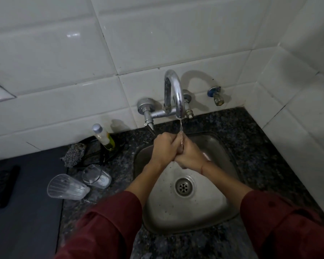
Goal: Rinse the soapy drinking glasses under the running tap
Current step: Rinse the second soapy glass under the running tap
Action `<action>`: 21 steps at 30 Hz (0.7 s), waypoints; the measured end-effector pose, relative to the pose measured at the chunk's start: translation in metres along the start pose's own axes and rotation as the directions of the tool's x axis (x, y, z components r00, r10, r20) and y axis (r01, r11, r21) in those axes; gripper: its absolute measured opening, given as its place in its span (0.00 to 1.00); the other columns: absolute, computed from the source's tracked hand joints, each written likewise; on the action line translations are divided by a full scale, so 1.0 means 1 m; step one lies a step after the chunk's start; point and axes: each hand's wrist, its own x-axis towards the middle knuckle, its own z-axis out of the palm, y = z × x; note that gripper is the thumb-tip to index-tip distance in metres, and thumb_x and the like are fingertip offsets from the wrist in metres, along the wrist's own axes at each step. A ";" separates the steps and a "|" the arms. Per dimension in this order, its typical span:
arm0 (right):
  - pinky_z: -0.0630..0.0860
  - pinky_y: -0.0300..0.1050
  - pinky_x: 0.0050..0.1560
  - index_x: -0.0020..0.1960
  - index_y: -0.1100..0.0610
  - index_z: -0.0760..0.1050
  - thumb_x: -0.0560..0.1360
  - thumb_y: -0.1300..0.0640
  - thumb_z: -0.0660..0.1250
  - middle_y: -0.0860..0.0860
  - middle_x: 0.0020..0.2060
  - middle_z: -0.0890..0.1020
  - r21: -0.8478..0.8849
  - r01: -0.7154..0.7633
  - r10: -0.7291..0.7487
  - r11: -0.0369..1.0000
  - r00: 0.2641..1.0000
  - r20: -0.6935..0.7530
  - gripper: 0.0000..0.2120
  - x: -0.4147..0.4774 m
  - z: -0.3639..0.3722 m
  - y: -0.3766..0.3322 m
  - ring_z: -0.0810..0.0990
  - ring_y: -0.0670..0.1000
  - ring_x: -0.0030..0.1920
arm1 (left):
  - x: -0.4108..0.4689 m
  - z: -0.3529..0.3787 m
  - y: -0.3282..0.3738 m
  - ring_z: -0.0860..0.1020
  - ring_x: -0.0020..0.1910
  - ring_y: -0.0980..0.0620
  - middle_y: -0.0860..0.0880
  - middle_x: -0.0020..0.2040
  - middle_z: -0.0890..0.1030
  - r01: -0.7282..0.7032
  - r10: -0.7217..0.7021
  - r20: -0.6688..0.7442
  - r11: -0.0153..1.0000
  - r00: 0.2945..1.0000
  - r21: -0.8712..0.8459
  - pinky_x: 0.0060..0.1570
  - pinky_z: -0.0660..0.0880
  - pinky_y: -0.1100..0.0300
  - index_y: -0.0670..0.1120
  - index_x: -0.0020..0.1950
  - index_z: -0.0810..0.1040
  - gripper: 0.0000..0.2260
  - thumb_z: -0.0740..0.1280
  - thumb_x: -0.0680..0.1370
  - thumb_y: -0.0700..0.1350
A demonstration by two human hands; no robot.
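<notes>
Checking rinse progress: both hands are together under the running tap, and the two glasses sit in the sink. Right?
No. The head view shows the fallen glass and the second glass on the counter beside the sink, not in it. The left hand and right hand are together under the running tap.

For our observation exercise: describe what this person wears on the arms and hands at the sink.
Both arms wear dark red long sleeves, pushed up the forearms. The left hand and right hand are bare, without gloves. A thin red thread circles the right wrist.

Glossy metal tap [173, 90], dull steel sink [195, 212], possibly plastic glasses [67, 186].
</notes>
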 end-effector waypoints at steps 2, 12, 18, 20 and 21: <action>0.82 0.49 0.51 0.58 0.59 0.73 0.63 0.67 0.76 0.54 0.47 0.83 0.175 -0.010 -0.011 0.984 0.993 0.116 0.26 0.001 -0.009 0.005 0.83 0.51 0.50 | -0.009 -0.001 -0.005 0.73 0.23 0.55 0.50 0.24 0.76 -0.143 0.143 0.025 0.990 0.989 -0.001 0.30 0.69 0.57 0.48 0.27 0.75 0.23 0.65 0.84 0.47; 0.81 0.52 0.48 0.53 0.55 0.75 0.59 0.67 0.77 0.50 0.48 0.82 0.157 0.122 -0.099 0.980 0.984 -0.148 0.26 -0.040 0.008 0.021 0.83 0.49 0.49 | -0.008 -0.009 -0.005 0.79 0.36 0.46 0.44 0.35 0.82 0.059 -0.102 -0.135 0.955 0.986 -0.292 0.40 0.75 0.53 0.41 0.38 0.80 0.16 0.66 0.84 0.46; 0.81 0.47 0.51 0.53 0.50 0.76 0.56 0.56 0.83 0.45 0.49 0.82 0.106 0.082 -0.039 0.991 0.933 -0.357 0.28 -0.034 0.009 0.030 0.82 0.43 0.50 | -0.013 0.005 -0.014 0.75 0.33 0.63 0.58 0.31 0.79 0.182 -0.180 0.040 0.914 0.983 -0.361 0.38 0.71 0.63 0.50 0.36 0.78 0.17 0.63 0.85 0.44; 0.81 0.47 0.50 0.55 0.49 0.76 0.56 0.54 0.83 0.44 0.49 0.83 0.023 0.109 -0.098 0.994 0.954 -0.282 0.31 -0.039 0.013 0.031 0.82 0.42 0.50 | -0.014 0.004 -0.016 0.78 0.37 0.59 0.54 0.35 0.81 0.202 -0.196 0.057 0.892 0.979 -0.403 0.42 0.76 0.60 0.47 0.39 0.80 0.15 0.63 0.85 0.45; 0.82 0.45 0.50 0.57 0.49 0.75 0.56 0.54 0.83 0.44 0.49 0.83 0.028 0.126 -0.115 0.992 0.958 -0.262 0.32 -0.041 0.015 0.030 0.83 0.42 0.49 | -0.013 0.003 -0.017 0.80 0.38 0.57 0.51 0.37 0.83 0.210 -0.206 0.056 0.883 0.977 -0.419 0.44 0.78 0.58 0.45 0.41 0.82 0.15 0.63 0.85 0.45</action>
